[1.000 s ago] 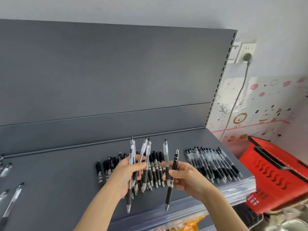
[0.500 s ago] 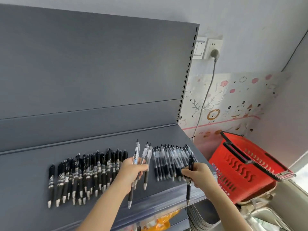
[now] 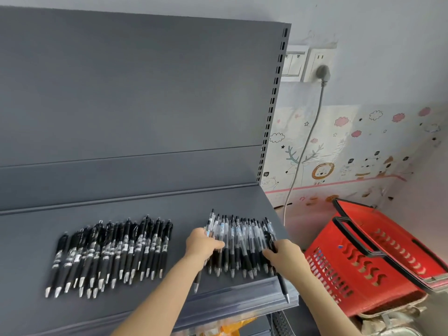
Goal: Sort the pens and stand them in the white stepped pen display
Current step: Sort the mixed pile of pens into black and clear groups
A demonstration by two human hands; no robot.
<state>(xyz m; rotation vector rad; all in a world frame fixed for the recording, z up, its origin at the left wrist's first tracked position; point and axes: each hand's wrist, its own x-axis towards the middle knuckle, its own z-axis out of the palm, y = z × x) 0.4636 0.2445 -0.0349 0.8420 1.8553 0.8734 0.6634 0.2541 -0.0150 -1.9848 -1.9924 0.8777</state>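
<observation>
- My left hand (image 3: 202, 243) grips a few clear pens (image 3: 211, 220) at the left end of the clear-pen row (image 3: 242, 246).
- My right hand (image 3: 286, 255) grips one black pen (image 3: 282, 283), its tip past the front edge of the shelf (image 3: 169, 209).
- The black-pen row (image 3: 109, 253) lies apart, to the left.

Basket (image 3: 339, 270): red, black-handled, placed right of the grey shelf (image 3: 145, 209);
Plug (image 3: 323, 73): seated in the wall socket (image 3: 320, 57), cable (image 3: 311, 132) hung downward;
Wall decal (image 3: 322, 172): printed with cartoon animals
</observation>
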